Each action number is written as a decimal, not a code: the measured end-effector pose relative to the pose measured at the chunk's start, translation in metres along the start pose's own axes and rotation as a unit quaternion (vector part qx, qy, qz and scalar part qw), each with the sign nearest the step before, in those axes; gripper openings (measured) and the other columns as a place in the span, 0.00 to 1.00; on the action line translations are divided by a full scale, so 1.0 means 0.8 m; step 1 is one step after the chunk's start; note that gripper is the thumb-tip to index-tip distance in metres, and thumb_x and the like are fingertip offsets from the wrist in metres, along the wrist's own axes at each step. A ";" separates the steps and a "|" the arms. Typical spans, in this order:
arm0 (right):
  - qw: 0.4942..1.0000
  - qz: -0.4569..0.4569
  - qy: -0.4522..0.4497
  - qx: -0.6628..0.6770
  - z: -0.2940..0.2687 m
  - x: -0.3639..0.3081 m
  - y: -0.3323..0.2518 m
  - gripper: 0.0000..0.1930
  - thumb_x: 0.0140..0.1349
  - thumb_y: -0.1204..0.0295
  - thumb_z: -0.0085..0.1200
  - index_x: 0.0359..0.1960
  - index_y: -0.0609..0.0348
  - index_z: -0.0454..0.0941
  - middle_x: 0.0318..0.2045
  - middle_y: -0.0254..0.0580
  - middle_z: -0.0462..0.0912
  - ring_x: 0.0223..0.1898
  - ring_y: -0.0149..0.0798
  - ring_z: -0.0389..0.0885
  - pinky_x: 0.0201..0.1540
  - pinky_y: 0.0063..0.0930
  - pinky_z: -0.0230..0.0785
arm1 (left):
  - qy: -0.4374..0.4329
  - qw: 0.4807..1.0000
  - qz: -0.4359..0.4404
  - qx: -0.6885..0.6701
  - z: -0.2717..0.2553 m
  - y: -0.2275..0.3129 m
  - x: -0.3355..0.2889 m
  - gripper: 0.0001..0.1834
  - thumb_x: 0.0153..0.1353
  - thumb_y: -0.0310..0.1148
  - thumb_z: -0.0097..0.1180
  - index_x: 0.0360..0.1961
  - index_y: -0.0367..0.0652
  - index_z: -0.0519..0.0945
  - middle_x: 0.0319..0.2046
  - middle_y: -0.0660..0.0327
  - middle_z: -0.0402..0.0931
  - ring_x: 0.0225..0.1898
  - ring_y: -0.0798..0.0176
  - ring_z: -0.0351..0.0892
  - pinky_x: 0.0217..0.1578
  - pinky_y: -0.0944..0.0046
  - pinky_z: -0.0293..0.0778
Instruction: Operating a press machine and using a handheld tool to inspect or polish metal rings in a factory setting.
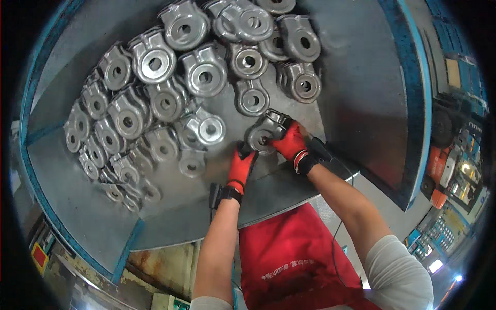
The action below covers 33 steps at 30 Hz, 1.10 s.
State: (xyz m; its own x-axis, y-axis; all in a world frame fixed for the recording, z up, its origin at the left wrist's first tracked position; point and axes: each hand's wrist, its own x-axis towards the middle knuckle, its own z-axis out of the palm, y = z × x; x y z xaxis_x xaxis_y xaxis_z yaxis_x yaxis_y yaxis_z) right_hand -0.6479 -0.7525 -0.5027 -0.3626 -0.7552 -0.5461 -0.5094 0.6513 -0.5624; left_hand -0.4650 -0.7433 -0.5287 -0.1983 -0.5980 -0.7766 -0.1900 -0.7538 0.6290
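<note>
My right hand (290, 142), in a red glove with dark fingertips, is closed on a grey stamped metal part (257, 143). The part has a round dished end with a centre hole and a narrower raised neck; a thumb or finger lies near the hole. Just left of it, my left hand (241, 166), gloved the same way, has its thumb and fingers a little apart beside the part's lower left edge. Whether it touches is hard to make out. Closest to the left hand among the other parts are a shiny one (211, 129) and a duller one (191, 164).
A large grey metal bin (361, 77) with blue edges surrounds my hands. Stacked metal parts (126, 120) of the same shape fill its left and far sides. Its low front wall (279, 199) lies under my forearms. An orange vehicle (439, 173) stands outside at right.
</note>
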 end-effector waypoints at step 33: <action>0.991 -0.097 -0.029 0.085 0.019 0.088 -0.105 0.15 0.48 0.67 0.53 0.36 0.63 0.74 0.31 0.52 0.78 0.34 0.47 0.77 0.37 0.35 0.67 | 0.033 0.944 -0.071 -0.319 -0.015 0.012 -0.019 0.26 0.53 0.27 0.53 0.53 0.43 0.60 0.41 0.59 0.69 0.36 0.64 0.73 0.33 0.64 0.75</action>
State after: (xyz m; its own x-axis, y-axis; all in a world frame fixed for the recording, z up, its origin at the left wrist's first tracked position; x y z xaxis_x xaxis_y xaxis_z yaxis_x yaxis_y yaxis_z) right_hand -0.6185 -0.8590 -0.5033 -0.2233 -0.8647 -0.4499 -0.4237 0.5018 -0.7541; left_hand -0.4522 -0.7445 -0.5111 -0.1511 -0.4776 -0.8655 0.4126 -0.8261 0.3839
